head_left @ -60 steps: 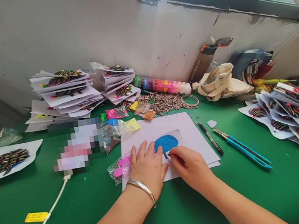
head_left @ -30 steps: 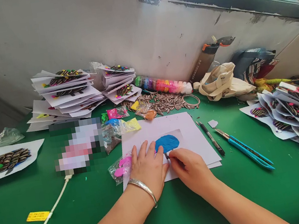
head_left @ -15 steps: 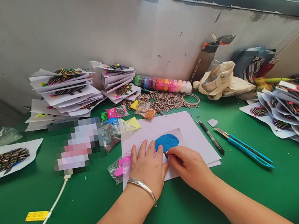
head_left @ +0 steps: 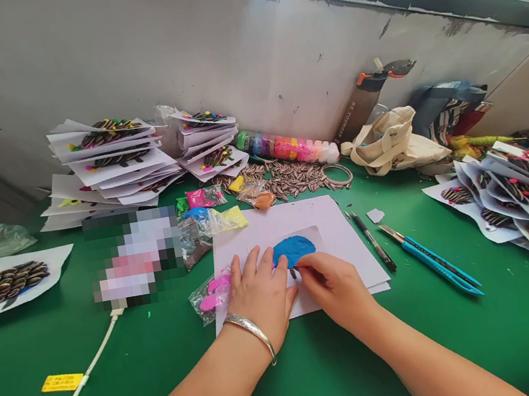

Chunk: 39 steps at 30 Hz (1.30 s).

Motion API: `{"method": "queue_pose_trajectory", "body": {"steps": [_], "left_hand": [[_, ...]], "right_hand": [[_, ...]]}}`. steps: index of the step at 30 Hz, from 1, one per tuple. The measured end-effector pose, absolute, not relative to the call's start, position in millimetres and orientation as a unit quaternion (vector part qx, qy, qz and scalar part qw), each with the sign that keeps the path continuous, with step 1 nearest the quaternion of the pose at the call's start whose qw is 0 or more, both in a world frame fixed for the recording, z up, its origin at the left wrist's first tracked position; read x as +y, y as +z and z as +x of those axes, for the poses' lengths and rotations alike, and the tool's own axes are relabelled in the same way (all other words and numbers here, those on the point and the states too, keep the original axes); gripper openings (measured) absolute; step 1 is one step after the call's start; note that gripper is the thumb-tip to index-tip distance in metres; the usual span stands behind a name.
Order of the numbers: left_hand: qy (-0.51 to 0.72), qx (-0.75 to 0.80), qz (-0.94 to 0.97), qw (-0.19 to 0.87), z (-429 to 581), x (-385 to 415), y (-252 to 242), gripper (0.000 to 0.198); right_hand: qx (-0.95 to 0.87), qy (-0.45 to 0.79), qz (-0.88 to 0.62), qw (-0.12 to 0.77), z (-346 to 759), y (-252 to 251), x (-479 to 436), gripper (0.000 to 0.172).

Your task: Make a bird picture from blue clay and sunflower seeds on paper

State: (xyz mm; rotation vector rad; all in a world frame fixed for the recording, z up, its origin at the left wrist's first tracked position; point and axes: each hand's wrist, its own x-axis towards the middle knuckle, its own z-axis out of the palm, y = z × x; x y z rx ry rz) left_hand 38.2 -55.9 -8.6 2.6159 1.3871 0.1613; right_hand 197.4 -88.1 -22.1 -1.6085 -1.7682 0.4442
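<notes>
The main risk I see sits at the right hand (head_left: 336,288). Its fingertips are pinched narrow on a small dark seed (head_left: 293,273) at the near edge of the blue clay (head_left: 294,248). A piece that small could slip out of the pinch or go down crooked. Too hard a push could dent or smear the soft patch, I judge.

The left hand (head_left: 260,295) lies flat with its fingers spread wide. It holds nothing and presses the white paper (head_left: 335,230) down, with its fingertips just touching the left side of the blue clay. If that palm lifts or slides, the sheet may skate on the smooth green surface (head_left: 124,390) and carry the patch off line.

A bracelet (head_left: 251,334) on the left wrist hangs close to the paper's near edge and might catch it. Just left of that hand lies a small bag of pink clay (head_left: 210,294), partly under the thumb side, so a sideways shift could drag it along.

To the right, near the paper, a pen (head_left: 374,244) and a blue knife (head_left: 438,265) lie on the surface, well within a careless elbow's sweep. Farther off, a loose heap of striped seeds (head_left: 292,181) sits beyond the paper.
</notes>
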Motion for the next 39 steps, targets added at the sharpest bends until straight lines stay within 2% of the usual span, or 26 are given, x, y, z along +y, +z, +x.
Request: {"method": "queue_pose_trajectory", "body": {"steps": [4,10,19,23,26,32,39], "left_hand": [[0.054,0.465,0.879,0.090,37.8,-55.8,-8.2,0.043],[0.047,0.463,0.881,0.089,37.5,-53.8,-7.1,0.042],[0.051,0.465,0.879,0.087,36.7,-54.6,-7.7,0.042],[0.046,0.470,0.877,0.088,37.6,-54.3,-6.9,0.042],[0.045,0.471,0.877,0.088,38.3,-53.7,-6.4,0.042],[0.044,0.471,0.877,0.089,38.5,-53.9,-6.2,0.042],[0.053,0.467,0.878,0.096,37.3,-54.2,-6.7,0.042]], "right_hand": [[-0.617,0.161,-0.668,0.384,217.2,-15.4,-85.6,0.014],[-0.578,0.160,-0.726,0.336,249.5,-19.3,-79.8,0.014],[-0.652,0.097,-0.706,0.257,252.9,-22.8,-81.1,0.016],[-0.693,0.053,-0.652,0.304,246.5,-22.5,-91.5,0.022],[-0.748,0.067,-0.577,0.320,238.3,-22.2,-98.5,0.028],[-0.801,0.074,-0.548,0.232,231.0,-22.8,-100.2,0.029],[-0.816,0.042,-0.539,0.206,223.2,-14.4,-101.8,0.030]]}}
